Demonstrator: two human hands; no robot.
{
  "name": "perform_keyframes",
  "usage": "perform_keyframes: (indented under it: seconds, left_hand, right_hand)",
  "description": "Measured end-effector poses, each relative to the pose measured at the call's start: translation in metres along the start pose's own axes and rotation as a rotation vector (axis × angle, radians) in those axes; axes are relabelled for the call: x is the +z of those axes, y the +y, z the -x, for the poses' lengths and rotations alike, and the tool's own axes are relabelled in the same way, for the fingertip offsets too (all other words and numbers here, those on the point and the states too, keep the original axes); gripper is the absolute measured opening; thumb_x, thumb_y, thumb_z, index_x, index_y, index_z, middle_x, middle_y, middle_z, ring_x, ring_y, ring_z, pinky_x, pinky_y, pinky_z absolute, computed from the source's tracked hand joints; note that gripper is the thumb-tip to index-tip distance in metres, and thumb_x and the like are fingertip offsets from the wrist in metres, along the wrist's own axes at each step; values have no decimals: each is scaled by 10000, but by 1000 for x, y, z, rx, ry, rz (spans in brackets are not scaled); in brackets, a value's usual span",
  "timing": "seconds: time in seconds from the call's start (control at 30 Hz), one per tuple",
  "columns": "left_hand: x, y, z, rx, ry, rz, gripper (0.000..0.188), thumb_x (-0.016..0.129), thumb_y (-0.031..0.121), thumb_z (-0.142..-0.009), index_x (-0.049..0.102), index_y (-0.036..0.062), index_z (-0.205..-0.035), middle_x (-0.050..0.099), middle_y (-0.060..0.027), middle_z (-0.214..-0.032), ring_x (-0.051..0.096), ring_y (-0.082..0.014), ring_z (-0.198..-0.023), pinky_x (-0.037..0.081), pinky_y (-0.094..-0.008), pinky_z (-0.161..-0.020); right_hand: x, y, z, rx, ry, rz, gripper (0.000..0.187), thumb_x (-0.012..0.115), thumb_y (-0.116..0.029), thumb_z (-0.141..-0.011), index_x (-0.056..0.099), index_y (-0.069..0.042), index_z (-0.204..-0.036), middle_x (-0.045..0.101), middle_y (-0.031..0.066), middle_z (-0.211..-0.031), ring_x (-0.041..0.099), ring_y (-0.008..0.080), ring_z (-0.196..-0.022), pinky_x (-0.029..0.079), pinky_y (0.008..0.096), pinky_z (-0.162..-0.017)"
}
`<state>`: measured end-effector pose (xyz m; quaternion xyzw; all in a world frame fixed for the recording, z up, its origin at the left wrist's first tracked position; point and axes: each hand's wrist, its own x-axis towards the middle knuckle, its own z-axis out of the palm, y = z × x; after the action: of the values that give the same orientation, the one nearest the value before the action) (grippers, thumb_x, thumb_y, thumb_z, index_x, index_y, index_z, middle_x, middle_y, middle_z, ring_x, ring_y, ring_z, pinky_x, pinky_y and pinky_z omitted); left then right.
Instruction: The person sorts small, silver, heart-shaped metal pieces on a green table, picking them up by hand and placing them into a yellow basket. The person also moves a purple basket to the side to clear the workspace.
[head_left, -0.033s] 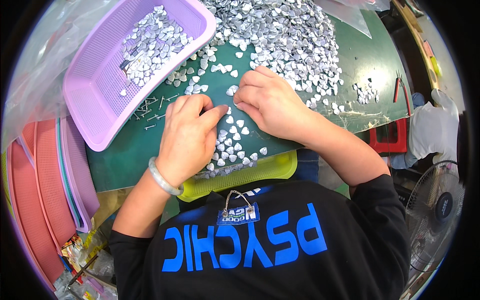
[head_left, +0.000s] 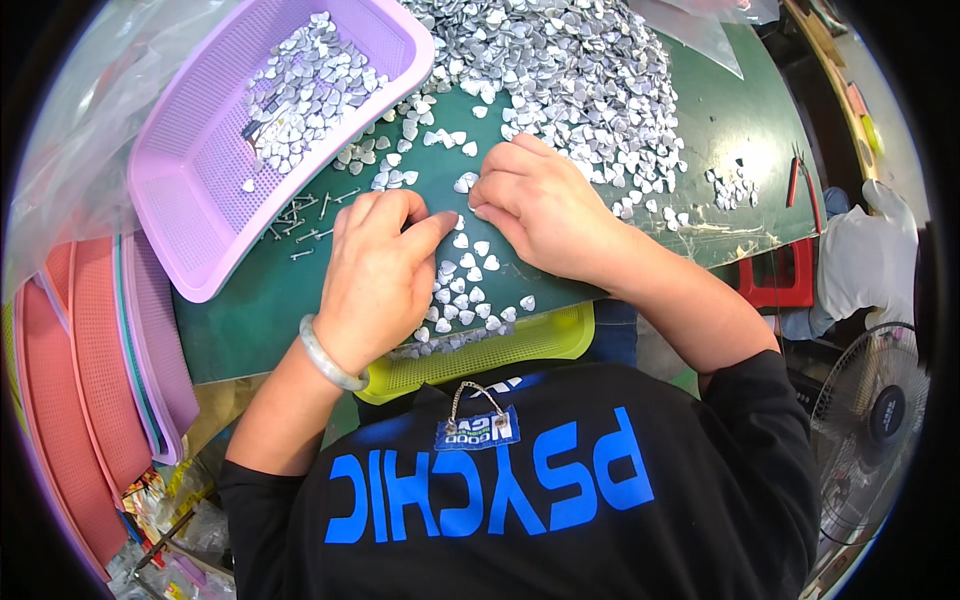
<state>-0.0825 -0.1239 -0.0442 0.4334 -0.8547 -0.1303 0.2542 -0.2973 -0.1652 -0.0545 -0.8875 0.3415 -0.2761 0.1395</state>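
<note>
My left hand point(head_left: 378, 265) is curled over the green table, its fingertips pinched together at a small silver heart-shaped piece point(head_left: 459, 222). Close on its right, my right hand point(head_left: 545, 205) is also closed in a pinch; whatever its fingertips hold is hidden. Another few heart pieces point(head_left: 465, 182) lie just beyond my right fingertips. Between my wrists, loose hearts point(head_left: 467, 261) trail toward the table's near edge. Beneath that edge sits a yellow-green basket point(head_left: 540, 338), with more hearts in it.
A lilac basket point(head_left: 165, 205) partly filled with hearts stands at the far left, beside small metal pins point(head_left: 300, 215). A large heap of hearts point(head_left: 560, 60) covers the back. Red-handled pliers point(head_left: 793, 182) lie at the right. Stacked baskets point(head_left: 100, 370) and a fan point(head_left: 885, 415) flank me.
</note>
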Motion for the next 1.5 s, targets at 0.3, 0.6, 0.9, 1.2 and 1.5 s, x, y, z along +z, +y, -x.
perform_keyframes:
  seconds: [0.3,0.6,0.9,1.2,1.5]
  left_hand:
    - [0,2,3,2,14,6,324,624,-43,-749,721,45,-1045,575,-97,-961,549,-296,-923,432,-392,-843]
    - [-2,6,4,-13,-17,-12,389,574,-45,-736,712,57,-1084,576,-108,-982,546,-316,-930,408,-416,-846]
    - [-1,6,5,-7,-9,-20,422,565,-76,-714,713,62,-1084,573,-81,-976,549,-289,-952,400,-404,-870]
    - [0,8,7,-3,13,-44,428,574,-88,-700,719,67,-1071,573,-77,-969,551,-285,-938,404,-396,-868]
    - [-4,8,6,-30,-20,-45,411,554,-61,-723,718,51,-1083,584,-86,-980,556,-291,-965,406,-420,-902]
  right_hand:
    - [-7,-6,-2,29,9,-73,76,678,-93,-814,691,-36,-864,585,86,-858,557,298,-861,475,395,-772]
    - [-82,6,-48,-105,273,88,104,674,17,-797,627,-28,-878,621,98,-896,594,291,-883,481,369,-782]
    - [-119,4,-121,-276,514,110,44,654,-81,-809,657,-37,-805,630,113,-801,600,337,-813,468,429,-750]
    - [-70,-14,-155,-429,526,193,92,655,-137,-834,721,-73,-844,671,86,-839,627,310,-850,483,447,-778]
    - [-64,7,-129,-288,325,185,88,665,-85,-851,704,-49,-921,671,107,-866,640,313,-869,503,405,-772]
